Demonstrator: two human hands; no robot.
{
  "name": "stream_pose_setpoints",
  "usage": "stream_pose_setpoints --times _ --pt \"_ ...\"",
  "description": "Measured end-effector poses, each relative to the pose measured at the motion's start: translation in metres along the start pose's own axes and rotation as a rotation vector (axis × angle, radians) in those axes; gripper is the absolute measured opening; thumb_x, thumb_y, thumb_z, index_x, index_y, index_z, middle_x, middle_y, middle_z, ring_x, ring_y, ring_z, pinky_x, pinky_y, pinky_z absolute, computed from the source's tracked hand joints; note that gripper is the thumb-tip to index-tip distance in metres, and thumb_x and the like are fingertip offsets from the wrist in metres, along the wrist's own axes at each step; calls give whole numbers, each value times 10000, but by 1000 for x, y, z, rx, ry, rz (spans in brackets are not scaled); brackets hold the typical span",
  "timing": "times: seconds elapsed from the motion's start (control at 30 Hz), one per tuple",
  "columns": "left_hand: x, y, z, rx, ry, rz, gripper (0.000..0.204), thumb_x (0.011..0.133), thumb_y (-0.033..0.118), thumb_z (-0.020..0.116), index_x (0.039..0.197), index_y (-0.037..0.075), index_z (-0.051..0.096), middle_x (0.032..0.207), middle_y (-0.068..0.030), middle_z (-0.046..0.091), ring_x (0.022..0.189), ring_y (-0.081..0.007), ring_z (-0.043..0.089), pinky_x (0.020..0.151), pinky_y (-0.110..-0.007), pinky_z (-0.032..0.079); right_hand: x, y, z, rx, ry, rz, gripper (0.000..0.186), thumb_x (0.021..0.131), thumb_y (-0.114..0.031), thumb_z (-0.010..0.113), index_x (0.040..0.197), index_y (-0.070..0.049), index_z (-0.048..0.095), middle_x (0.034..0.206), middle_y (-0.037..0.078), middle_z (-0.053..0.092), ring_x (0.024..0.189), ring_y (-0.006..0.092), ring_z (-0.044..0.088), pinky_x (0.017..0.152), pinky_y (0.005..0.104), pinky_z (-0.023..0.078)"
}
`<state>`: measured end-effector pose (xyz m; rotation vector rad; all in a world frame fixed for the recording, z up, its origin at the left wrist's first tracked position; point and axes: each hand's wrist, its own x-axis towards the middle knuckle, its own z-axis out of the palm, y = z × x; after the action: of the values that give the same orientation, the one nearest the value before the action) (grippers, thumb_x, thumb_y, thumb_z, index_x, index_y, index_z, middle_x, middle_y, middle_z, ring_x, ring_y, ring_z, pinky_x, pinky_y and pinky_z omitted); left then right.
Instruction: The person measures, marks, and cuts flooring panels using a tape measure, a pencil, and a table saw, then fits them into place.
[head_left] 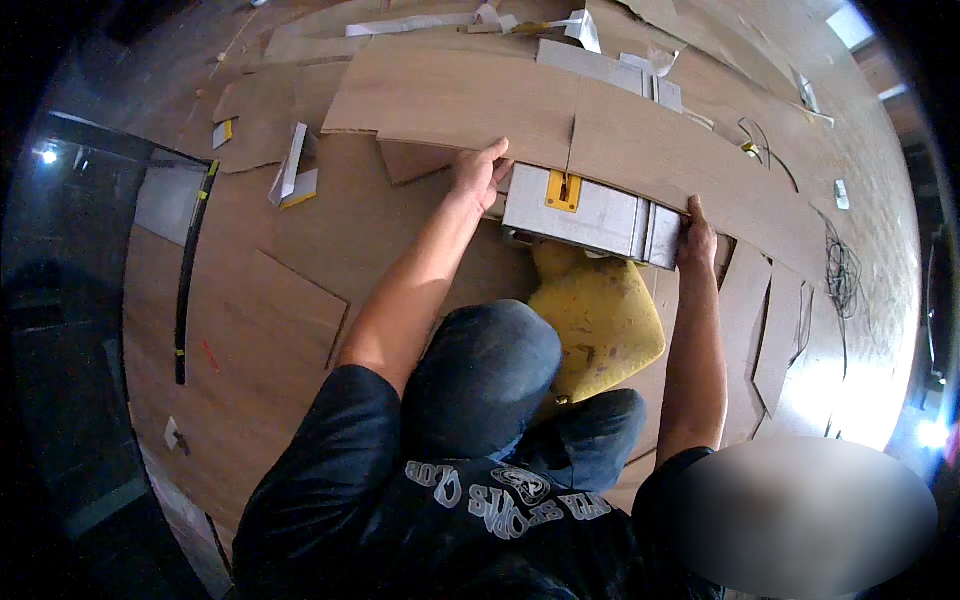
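Note:
A long tan wood plank (450, 95) lies across the metal top of a small table saw (610, 215). The blade sits in the saw's yellow insert (562, 192), and a dark cut line runs from there into the plank. My left hand (481, 175) is closed on the plank's near edge, left of the blade, with the thumb on top. Close to the saw's right end, my right hand (697, 238) is closed at the same edge, its thumb on the plank and its other fingers mostly hidden. Below the saw is a scuffed yellow panel (605, 330).
Loose boards (745, 310) lie to the right, near a tangled dark cable (843, 270). Paper scraps (290, 165) litter the floor at the left, by a black strip (195, 270). More paper offcuts (420, 24) lie beyond the plank. My knees (490, 360) are close before the saw.

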<state>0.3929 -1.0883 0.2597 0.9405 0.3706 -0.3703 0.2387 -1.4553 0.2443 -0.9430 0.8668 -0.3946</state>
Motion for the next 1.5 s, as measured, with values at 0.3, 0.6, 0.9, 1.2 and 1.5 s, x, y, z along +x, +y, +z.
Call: stream_pose_setpoints --times 0.3,0.6,0.9,1.2,1.5 --pt "-13 -4 2 4 9 -13 278 915 70 741 1164 92 620 1154 -32 634 1036 -172 621 822 -323 580 13 4 -26 -67 13 6 396 959 -322 744 1147 19 669 1003 106 717 875 237 683 779 367 567" --pt "-21 -4 -14 -3 -19 -36 276 918 68 737 1166 103 624 1122 -26 648 996 -162 634 809 -303 586 -39 2 3 -3 92 -56 320 931 -289 785 877 6 671 736 24 602 635 147 559 572 337 478" --pt "-30 -14 7 11 -91 -87 280 913 106 755 1166 127 637 1103 -20 653 994 -176 622 757 -303 562 14 -4 -77 -149 -84 -146 348 964 -276 739 1145 3 639 948 70 685 814 204 658 718 358 572" --pt "-39 -8 -16 39 -34 -86 203 907 106 758 1075 114 645 991 0 651 855 -138 616 706 -291 560 -31 6 -41 -81 -40 -50 201 955 -251 761 1006 -71 687 826 7 654 677 147 593 629 311 548" --pt "-50 -13 -26 6 -13 -66 208 909 114 763 1082 117 648 951 -3 644 796 -145 606 687 -297 542 -35 16 -45 38 -55 -2 208 983 -252 725 1033 -53 690 895 54 697 761 164 630 712 317 566"
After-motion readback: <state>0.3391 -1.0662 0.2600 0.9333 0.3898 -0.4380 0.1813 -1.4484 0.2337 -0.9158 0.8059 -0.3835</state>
